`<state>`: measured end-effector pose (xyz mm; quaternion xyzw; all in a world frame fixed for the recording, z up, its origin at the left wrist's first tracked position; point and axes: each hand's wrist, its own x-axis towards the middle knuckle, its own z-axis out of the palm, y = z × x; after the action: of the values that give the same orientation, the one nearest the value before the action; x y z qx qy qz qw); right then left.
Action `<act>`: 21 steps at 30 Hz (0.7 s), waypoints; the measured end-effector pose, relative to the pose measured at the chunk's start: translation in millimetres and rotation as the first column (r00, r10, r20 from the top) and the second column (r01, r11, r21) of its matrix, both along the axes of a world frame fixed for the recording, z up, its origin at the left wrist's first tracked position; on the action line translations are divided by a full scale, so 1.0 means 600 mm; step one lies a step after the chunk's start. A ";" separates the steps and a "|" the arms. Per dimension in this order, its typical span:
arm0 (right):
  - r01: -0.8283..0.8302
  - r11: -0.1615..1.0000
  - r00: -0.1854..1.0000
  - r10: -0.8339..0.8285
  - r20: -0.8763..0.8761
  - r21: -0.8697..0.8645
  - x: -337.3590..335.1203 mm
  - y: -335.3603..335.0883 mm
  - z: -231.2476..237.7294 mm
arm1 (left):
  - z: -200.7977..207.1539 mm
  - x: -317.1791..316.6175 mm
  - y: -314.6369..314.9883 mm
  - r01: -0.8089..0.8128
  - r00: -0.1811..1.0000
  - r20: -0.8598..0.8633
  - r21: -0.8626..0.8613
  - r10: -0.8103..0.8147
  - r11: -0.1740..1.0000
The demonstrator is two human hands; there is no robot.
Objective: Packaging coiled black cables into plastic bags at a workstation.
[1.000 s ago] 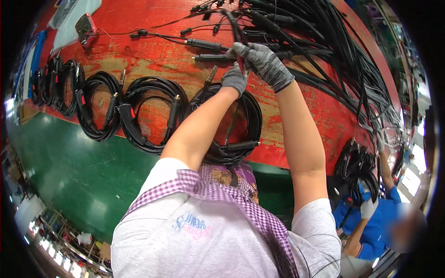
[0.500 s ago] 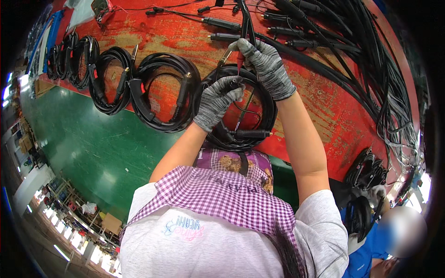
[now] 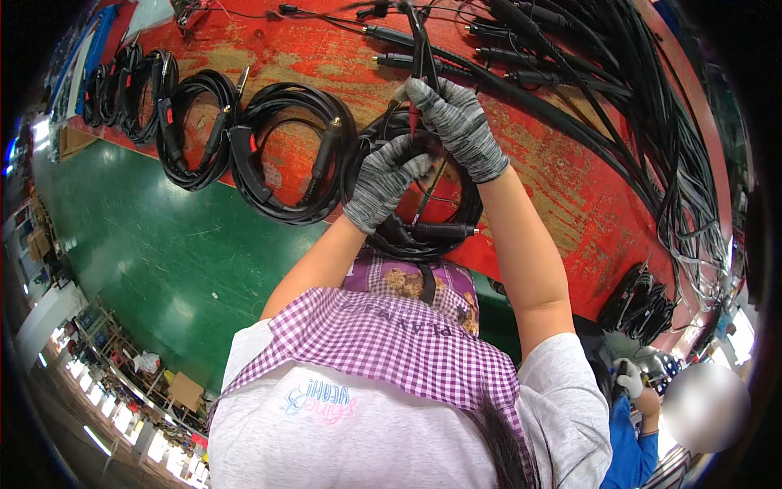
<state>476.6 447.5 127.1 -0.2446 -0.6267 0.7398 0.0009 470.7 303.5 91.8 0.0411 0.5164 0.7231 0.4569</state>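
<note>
Left hand [image 3: 381, 181] has lowered over a cable coil [image 3: 470, 202], pinching a dark piece [image 3: 427, 145] (blurred); right hand [image 3: 463, 126] clasps a red probe [image 3: 413, 121].

Both gloved hands [image 3: 384, 181] [image 3: 456, 128] curled, close together

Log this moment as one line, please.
Left hand: pinching small black part, partly hidden | Right hand: holding red probe | Below: coiled black cable | Surface: worn red table

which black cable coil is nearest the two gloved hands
The coil that the left hand and right hand partly cover in this view; the row's other coils all lie to its left, uncovered by either hand.
</note>
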 end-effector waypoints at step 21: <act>-0.084 0.994 0.996 0.081 -0.037 -0.074 -0.012 -0.032 0.005 | -0.005 0.008 -0.034 -0.098 0.994 -0.041 -0.009 0.098 0.995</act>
<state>469.5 428.4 129.9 -0.2058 -0.6077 0.7665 -0.0283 475.6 282.9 88.9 0.0277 0.5308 0.7408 0.4107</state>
